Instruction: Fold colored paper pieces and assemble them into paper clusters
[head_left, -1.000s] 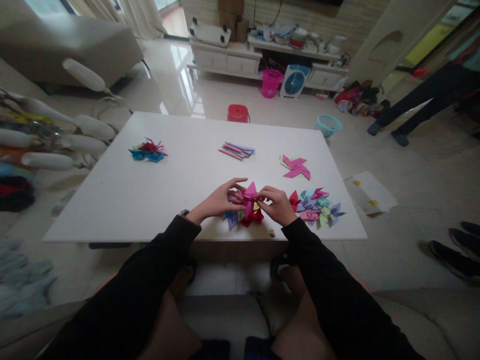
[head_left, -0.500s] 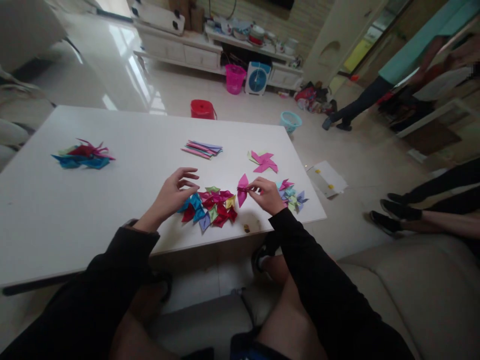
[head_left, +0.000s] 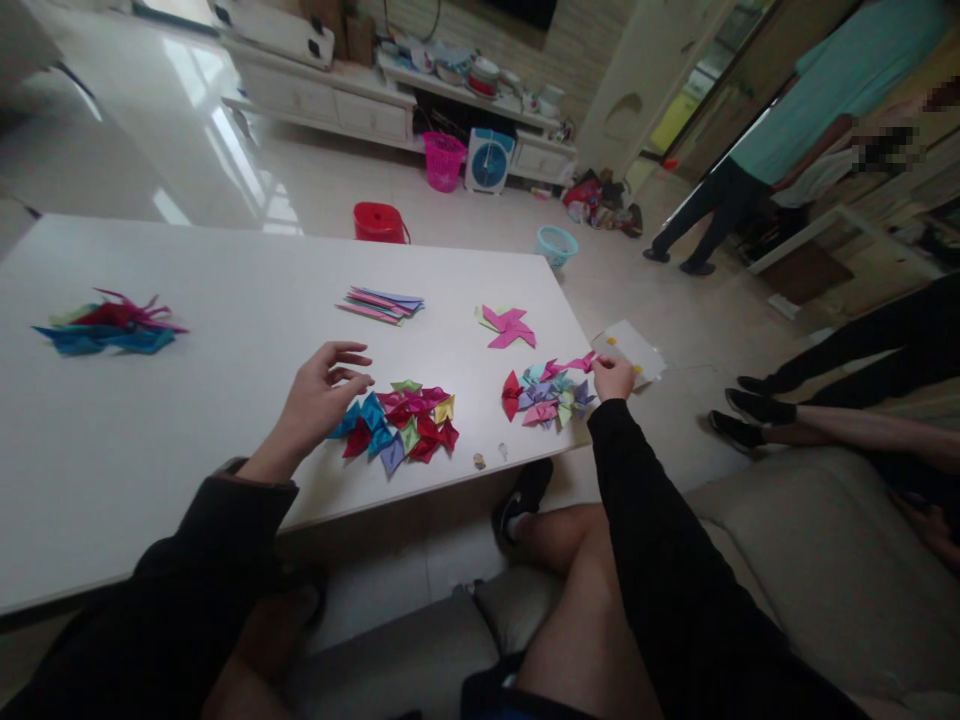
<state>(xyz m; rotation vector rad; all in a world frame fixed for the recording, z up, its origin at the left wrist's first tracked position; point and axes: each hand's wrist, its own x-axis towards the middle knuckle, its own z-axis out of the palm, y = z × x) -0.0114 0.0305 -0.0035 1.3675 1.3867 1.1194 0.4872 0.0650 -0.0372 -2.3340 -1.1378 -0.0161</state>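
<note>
Between the thumb and fingers of my right hand (head_left: 613,378) is a pink folded paper piece (head_left: 581,363), held at the far right end of the table. Just left of it lies a pile of folded paper pieces (head_left: 551,395) in pale blue, lilac, green, pink and red. My left hand (head_left: 324,395) hovers with fingers apart, holding nothing. Beside its fingertips is a second pile of folded paper pieces (head_left: 409,420), in blue, red, magenta, green and yellow. A pink and green pinwheel shape (head_left: 508,325) lies flat behind the right pile.
The white table (head_left: 247,300) also bears a stack of folded strips (head_left: 382,304), a blue and red paper heap (head_left: 112,325) and a small trinket (head_left: 479,461) near the front edge. A red bin (head_left: 379,222) and light-blue basket (head_left: 556,245) stand beyond. People are at the right.
My right hand has moved right with the pink paper piece, from between the two piles to the far side of the right pile. The left hand stays spread near its pile. The view has shifted.
</note>
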